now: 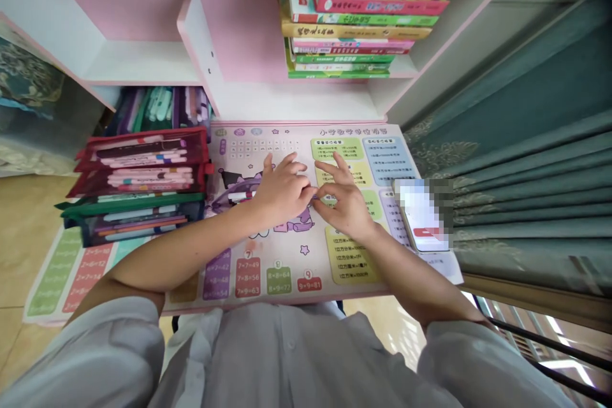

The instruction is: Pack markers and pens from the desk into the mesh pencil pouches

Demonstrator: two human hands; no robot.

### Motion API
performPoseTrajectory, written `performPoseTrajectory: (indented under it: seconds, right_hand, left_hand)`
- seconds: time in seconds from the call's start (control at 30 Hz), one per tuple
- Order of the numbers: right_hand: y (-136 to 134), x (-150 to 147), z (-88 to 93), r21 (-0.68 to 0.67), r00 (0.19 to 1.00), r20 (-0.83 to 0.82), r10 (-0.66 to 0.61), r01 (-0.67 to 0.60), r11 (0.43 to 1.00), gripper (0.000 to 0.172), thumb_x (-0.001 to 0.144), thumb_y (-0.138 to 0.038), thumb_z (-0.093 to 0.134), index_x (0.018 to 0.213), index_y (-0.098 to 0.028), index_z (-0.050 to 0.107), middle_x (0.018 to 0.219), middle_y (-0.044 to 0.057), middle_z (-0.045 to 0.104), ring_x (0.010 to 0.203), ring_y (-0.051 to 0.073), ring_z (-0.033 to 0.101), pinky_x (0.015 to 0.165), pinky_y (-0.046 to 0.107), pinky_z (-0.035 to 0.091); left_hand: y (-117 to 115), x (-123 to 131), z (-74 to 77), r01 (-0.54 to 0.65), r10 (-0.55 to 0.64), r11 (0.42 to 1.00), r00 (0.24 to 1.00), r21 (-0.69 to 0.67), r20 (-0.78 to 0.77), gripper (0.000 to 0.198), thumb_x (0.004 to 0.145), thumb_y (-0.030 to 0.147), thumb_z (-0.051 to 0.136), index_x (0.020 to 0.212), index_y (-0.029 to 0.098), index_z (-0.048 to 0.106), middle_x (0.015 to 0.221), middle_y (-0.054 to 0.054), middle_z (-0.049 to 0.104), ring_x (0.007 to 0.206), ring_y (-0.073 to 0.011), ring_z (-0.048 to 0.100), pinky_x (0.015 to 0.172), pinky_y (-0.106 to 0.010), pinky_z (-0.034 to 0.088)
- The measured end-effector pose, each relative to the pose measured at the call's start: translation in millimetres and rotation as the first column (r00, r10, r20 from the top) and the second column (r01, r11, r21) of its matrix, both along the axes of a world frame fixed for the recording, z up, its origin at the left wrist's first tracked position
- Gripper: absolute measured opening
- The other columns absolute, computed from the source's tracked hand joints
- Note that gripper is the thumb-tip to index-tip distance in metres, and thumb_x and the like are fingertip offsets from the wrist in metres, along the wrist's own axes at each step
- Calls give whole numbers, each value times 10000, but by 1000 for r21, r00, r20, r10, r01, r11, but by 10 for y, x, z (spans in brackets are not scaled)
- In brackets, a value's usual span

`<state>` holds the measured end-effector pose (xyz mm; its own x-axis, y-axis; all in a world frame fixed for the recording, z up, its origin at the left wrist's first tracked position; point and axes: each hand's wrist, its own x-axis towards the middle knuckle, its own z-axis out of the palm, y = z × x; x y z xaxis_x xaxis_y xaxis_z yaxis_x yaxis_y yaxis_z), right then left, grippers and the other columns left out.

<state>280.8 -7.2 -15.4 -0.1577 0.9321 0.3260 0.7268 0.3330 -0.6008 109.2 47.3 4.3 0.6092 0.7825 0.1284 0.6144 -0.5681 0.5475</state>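
My left hand [282,194] is curled closed around a marker [241,196], and the marker's white barrel with its red band sticks out past my palm to the left. My right hand [345,205] reaches in from the other side, half closed, with its fingertips [319,191] meeting the fingers of my left hand right at the far end of the marker. That spot is too small and hidden for me to tell whether my right hand is gripping anything.

Both hands hover over a pink times-table mat [268,268] that lies on the counter [296,102], and the marker sits above the cartoon figure printed on it. Just to the right of my right hand, a phone [421,217] with a blurred screen lies on the mat's edge. Left of the mat, zip pouches [138,185] full of pens are stacked in red and green, with more pens standing behind them. Overhead, a stack of books [358,19] sits on a shelf [143,64]. A teal curtain [521,185] hangs to the right, and the tiled floor [29,236] shows to the left.
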Motion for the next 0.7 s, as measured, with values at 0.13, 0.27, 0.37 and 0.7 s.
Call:
performPoseTrajectory:
  seconds: [0.13,0.27,0.37,0.7]
  right_hand:
    - [-10,9,-8,0,1000,-8,-6,6,1000,165,802,-210,615,637,-223,608,1442,33,550,1507,347,220,1191,592,304]
    - [-11,13,-12,-44,1000,1,-3,3,999,134,793,-195,607,665,-229,630,1457,12,536,1509,351,210,1193,617,282]
    - [-12,17,-10,-60,1000,-2,11,-12,998,129,790,-187,608,673,-232,637,1469,3,524,1515,334,198,1203,610,269]
    - [28,47,125,-100,999,7,44,-43,994,167,786,-211,639,620,-233,628,1436,-2,553,1499,357,240,1197,630,269]
  left_hand:
    - [66,68,31,8,-7,990,1000,-143,4,190,845,226,631,660,205,668,1100,-47,697,1372,-365,430,1133,-775,45]
    - [85,72,88,25,-13,982,998,-186,62,149,810,236,676,669,198,646,1026,-37,700,1357,-364,446,1123,-780,51]
    - [69,62,116,41,-28,985,996,-166,85,144,797,182,658,654,194,638,976,-25,689,1345,-356,463,1126,-772,54]
    - [40,-87,115,-22,33,990,996,-140,80,100,817,200,663,717,201,672,1137,-44,672,1353,-365,441,1117,-766,67]
